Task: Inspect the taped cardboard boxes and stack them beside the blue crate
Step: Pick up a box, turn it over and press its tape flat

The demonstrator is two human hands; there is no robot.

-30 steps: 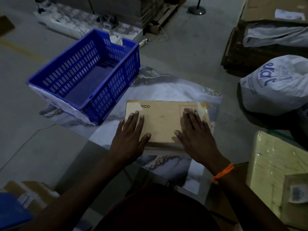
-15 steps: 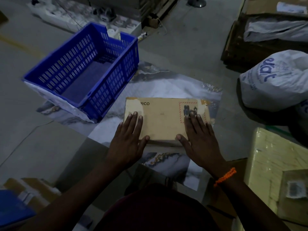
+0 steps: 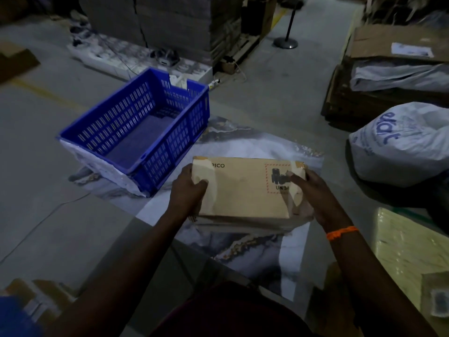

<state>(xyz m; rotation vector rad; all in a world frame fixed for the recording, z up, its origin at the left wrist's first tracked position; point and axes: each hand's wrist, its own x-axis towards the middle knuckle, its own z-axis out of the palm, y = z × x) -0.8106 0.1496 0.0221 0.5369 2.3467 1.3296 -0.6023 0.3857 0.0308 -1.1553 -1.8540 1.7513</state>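
Landmark: blue crate [image 3: 102, 110], standing on the floor with its near corner on a marbled sheet [image 3: 243, 147].

Blue crate: slotted walls, open top. Its flat bottom is in plain view from wall to wall. A white wrap [image 3: 97, 166] runs along the outside of its near long side.

Cardboard box [image 3: 245, 190]: located just to the right of the crate's near corner, over the marbled sheet, close to the crate but not touching it. Top face turned up towards the camera. Clear tape covers both ends. Dark lettering is printed near the crate-side end and a red-bordered label with a black mark near the far end. The box is sealed and its contents are hidden. A brown edge shows directly under it; I cannot tell whether this is a second box or the same box's side.

Left hand [image 3: 187, 188]: grasps the crate-side end of the box, thumb on the top face, fingers wrapped round the end.

Right hand [image 3: 313, 195]: grasps the opposite end, thumb laid across the label, fingers hidden behind the box. An orange band [image 3: 341, 232] sits on this wrist.

Well to the right of the crate: a bulging white sack [image 3: 403, 144] with blue lettering, contents not visible. Beyond it, a large flat carton [image 3: 388, 37] lies over grey plastic wrapping [image 3: 401, 74].
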